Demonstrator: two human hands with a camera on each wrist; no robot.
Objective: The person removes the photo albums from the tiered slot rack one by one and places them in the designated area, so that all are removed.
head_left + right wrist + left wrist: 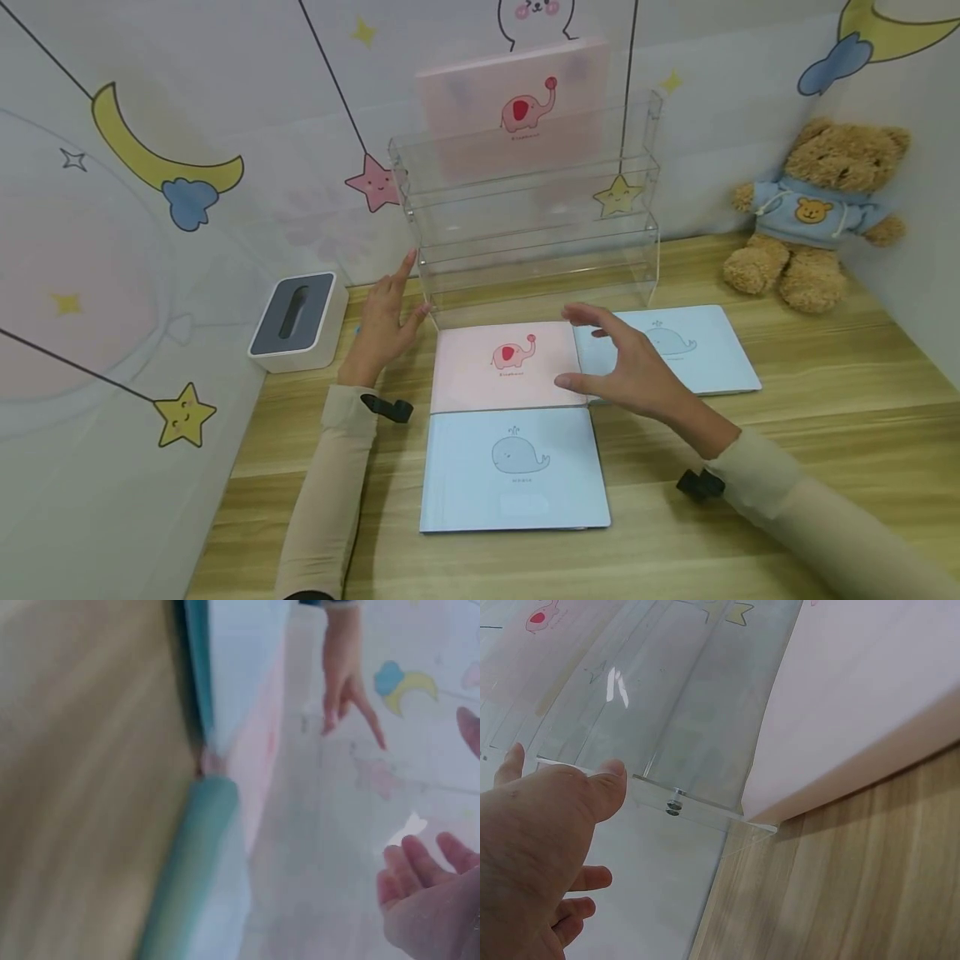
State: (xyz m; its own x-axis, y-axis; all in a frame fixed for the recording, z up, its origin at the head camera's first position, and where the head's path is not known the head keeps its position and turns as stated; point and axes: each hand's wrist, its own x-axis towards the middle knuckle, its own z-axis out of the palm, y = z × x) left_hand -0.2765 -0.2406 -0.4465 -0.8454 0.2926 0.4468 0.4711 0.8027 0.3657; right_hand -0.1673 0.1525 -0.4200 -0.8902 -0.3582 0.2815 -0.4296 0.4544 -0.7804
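A clear acrylic tiered rack (536, 258) stands against the wall, with a pink elephant book (465, 117) upright in its top tier. My left hand (384, 321) is at the rack's left side, index finger stretched up along it; in the left wrist view the thumb (613, 787) lies right at the side edge. On the table before the rack lies another pink elephant book (465, 371), with a light blue whale book (461, 471) in front and a second whale book (716, 358) to the right. Over these books hovers my right hand (637, 367), thumb and fingers spread apart, holding nothing.
A white box with a grey slotted top (322, 333) stands left of the rack. A teddy bear (817, 208) in a blue hoodie sits at the back right, against the wall. Moons and stars decorate the wall behind.
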